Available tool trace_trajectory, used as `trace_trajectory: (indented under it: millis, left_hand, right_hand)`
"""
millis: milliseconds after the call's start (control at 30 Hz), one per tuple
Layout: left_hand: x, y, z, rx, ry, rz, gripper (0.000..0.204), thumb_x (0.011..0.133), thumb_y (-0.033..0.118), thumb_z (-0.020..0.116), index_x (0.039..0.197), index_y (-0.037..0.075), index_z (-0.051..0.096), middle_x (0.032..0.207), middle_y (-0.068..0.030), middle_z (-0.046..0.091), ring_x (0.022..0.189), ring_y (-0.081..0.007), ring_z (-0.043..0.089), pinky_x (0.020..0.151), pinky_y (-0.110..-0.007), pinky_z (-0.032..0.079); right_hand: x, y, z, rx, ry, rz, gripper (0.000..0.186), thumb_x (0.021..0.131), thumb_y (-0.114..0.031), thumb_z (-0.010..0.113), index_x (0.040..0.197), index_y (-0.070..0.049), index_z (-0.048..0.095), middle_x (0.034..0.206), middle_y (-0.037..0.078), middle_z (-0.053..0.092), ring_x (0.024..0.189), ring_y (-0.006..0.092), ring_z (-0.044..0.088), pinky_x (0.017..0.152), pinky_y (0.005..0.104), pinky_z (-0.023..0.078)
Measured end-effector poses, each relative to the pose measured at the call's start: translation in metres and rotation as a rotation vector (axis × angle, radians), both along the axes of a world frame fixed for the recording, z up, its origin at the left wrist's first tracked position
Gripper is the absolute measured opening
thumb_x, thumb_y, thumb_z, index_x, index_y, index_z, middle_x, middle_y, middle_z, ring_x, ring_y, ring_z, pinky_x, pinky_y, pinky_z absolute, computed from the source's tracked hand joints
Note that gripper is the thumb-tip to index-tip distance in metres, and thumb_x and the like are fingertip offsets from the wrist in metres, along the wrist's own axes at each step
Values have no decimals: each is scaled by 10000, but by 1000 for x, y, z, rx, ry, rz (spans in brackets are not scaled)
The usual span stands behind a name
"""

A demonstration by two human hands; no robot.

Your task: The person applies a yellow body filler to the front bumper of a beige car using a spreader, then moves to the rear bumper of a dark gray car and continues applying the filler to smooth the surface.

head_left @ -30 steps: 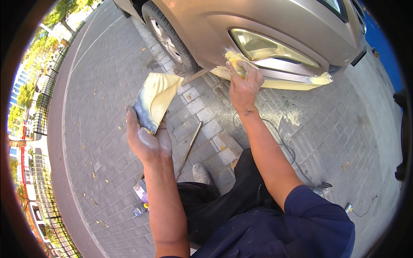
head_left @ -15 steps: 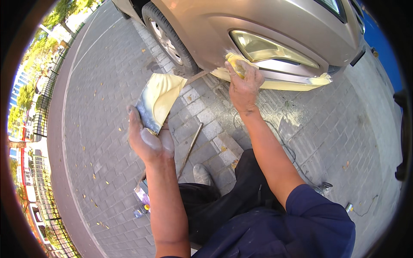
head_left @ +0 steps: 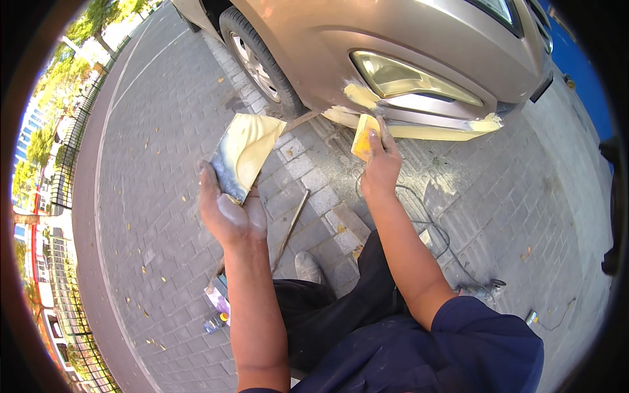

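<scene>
One yellow spreader (head_left: 363,136), likely light and flexible, is edge-pinched by right fingers (head_left: 387,139), a puttied board (head_left: 228,171) cupped by half-curled left fingers (head_left: 209,185).

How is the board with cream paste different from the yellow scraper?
The board is bigger; the scraper is smaller. The board shows a dark patch beside its cream paste; the scraper looks yellow and orange. The left hand holds the board; the right hand holds the scraper. Both are off the ground.
</scene>
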State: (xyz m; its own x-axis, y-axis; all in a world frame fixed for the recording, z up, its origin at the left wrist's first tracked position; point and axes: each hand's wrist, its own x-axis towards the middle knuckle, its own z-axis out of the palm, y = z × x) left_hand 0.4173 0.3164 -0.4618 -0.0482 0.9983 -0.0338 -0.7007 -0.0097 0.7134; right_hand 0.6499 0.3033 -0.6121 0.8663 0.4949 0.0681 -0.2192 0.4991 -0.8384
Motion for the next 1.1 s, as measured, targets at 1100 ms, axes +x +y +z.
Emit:
trace_trajectory:
  millis: [1100]
  left_hand:
    - [-8,2,-2,50,-13,-50,409,1150,363,554,1357,16,612,1341,-135,712,1226,-307,705,1050,-484,552]
  right_hand:
    - [-52,107,85,-16,77,-257,249,1079,8,632,1317,66,673,1237,107,713,1081,193,691,955,349,554]
